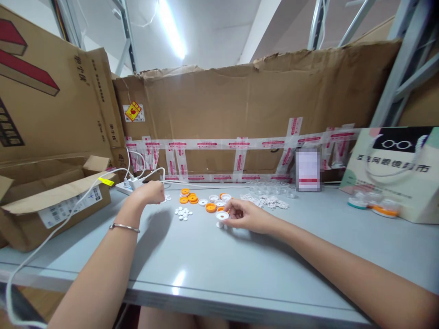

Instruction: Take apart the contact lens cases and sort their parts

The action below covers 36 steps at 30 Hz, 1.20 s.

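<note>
My right hand (248, 214) pinches a white round cap-like piece (222, 217) with a hole in its middle, just above the table. A small white stem-like part shows beneath that piece. My left hand (152, 192) is closed, knuckles up, beside some small white pieces (167, 198); its fingertips are hidden, so what they hold cannot be made out. Between the hands lie orange rings (192, 198), an orange cap (210, 208), white rings (203, 202) and a cluster of small white discs (183, 213).
Flat white pieces (269, 202) and clear round cups (270, 188) lie behind my right hand. Assembled clear-topped pieces (386, 208) stand by a paper bag (394, 173). A phone (307, 169) leans on a large carton (219, 105). An open box (58, 201) and power strip (125, 186) stand left.
</note>
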Motion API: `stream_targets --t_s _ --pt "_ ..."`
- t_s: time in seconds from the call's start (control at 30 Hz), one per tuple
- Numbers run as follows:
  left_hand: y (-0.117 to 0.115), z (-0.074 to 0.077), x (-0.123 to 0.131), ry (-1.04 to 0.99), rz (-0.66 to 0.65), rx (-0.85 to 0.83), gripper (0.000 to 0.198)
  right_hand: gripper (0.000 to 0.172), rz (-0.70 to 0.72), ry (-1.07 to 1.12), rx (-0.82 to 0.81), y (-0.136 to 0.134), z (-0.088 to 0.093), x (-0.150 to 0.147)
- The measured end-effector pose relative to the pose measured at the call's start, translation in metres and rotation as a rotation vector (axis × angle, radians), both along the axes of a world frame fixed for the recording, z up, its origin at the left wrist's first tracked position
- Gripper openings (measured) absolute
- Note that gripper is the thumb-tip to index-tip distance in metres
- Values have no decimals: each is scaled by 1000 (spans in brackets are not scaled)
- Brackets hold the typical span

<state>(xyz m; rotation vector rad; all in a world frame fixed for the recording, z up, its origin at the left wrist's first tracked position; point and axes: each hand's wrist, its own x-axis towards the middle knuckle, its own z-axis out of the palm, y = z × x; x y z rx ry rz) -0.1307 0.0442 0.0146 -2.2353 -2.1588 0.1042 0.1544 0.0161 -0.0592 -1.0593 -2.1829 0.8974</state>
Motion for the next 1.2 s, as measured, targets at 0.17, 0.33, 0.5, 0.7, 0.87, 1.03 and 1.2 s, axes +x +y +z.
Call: stream_targets --t_s 0.17,0.33,0.5,0.7,0.87,1.03,1.2 --pt "-13 -5 36 -342 -438 280 15 28 -45 81 -9 1 4 0" --pt "-35 -19 84 -548 -923 107 18 28 -49 153 -23 3 5 -1" --pt "-36 -29 93 -539 -956 130 13 27 -42 143 8 2 5 -3" --pt "-32 -27 86 -506 -904 203 10 36 -13 166 -57 7 2 2" --pt "-20 -17 66 -471 -747 380 11 42 -83 151 -40 14 5 15" --pt "1 -21 41 -332 -557 394 12 44 -101 141 -12 14 11 20" --pt "21 -31 19 -151 -362 275 11 42 -115 123 -10 13 13 22"
